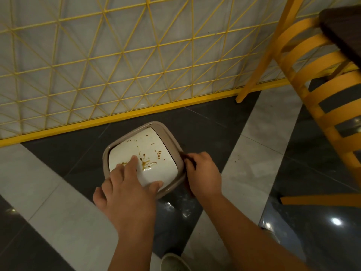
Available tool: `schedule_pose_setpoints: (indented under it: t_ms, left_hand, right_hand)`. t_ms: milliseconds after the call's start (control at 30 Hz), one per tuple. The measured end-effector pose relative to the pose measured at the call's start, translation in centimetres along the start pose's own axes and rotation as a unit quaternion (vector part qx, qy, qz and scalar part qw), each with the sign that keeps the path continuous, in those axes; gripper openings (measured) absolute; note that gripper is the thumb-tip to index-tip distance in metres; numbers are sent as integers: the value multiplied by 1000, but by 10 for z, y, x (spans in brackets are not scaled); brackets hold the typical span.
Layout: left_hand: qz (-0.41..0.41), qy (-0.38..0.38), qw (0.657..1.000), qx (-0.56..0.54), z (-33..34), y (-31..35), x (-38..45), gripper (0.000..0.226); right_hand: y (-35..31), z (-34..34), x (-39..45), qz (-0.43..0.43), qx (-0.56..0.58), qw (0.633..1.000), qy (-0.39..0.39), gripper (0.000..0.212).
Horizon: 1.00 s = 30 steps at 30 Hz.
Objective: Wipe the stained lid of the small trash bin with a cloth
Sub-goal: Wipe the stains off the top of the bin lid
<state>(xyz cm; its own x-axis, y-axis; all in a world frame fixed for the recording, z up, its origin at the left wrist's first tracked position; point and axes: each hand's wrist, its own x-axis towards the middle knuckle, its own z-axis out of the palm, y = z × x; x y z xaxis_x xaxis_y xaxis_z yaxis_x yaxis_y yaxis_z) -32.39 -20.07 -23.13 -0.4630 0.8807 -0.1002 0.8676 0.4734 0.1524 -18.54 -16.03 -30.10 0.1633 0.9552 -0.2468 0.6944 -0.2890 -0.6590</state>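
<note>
Small beige plastic trash bin (176, 151) with white brown-stained swing lid (144, 153) on the dark-and-pale tiled floor (254, 137), beside a yellow wire-grid partition (117, 65), left hand (127, 184) spread flat on the lid, empty, right hand (203, 173) curled around the bin's right rim, yellow slatted chair (312, 94) to the right.

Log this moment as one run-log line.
left hand: flat on stained lid | right hand: gripping bin rim | cloth: not visible | stains unwiped
</note>
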Motion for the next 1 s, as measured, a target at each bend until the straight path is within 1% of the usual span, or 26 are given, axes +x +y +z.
schedule_pose_setpoints:
  t_ms: [67,167,233,267,300,333,367,400,433,500,533,633,733,800,867,900,967,1000]
  left_hand:
    - [1,1,1000,0,0,1,2,83]
    - [7,5,1000,-1,1,2,3,83]
    - [12,7,1000,-2,1,1,2,83]
    - [14,6,1000,-3,1,0,1,82]
    - [15,4,1000,-5,1,-2,1,82]
    - [15,3,1000,-7,1,-3,1,82]
    - [16,1,1000,-10,1,-4,1,82]
    - [17,0,1000,-10,0,-4,1,82]
    - [18,-3,1000,-10,0,-4,1,82]
    - [18,-10,1000,-10,-2,-5,3,83]
    - [16,-14,1000,-9,-4,-5,3,83]
    - [12,-34,999,-6,-10,-7,5,84]
    - [3,-80,997,-19,-18,-7,6,93]
    - [1,-101,995,-26,-20,-4,4,97]
    - [6,-102,994,-33,-19,-3,1,97]
    - [10,-98,994,-36,-18,-2,0,96]
    - [11,-93,995,-44,-16,0,-2,95]
    - [9,-91,995,-48,-15,1,-2,95]
  right_hand:
    - [16,2,-25,-14,14,1000,4,25]
    - [30,10,-47,-43,-6,999,-29,26]
    - [31,12,-46,-32,19,999,-23,23]
    - [32,11,-42,0,55,998,-1,22]
    - [32,9,-35,51,105,993,32,23]
    - [32,4,-26,109,159,979,60,24]
    - [30,-2,-16,157,206,963,67,26]
    - [27,-8,-4,185,235,953,48,28]
    - [22,-13,6,193,247,949,8,28]
    - [8,-17,19,194,255,943,-84,23]
    - [4,-17,21,198,256,939,-113,21]
    - [5,-10,10,221,262,929,-139,24]
    - [13,-1,-12,241,275,917,-158,28]
    - [17,6,-29,257,279,910,-167,27]
    - [21,12,-47,266,278,909,-161,23]
    - [22,14,-53,261,269,916,-147,23]
    - [21,11,-61,240,266,928,-101,22]
    - [18,7,-63,228,282,929,-73,20]
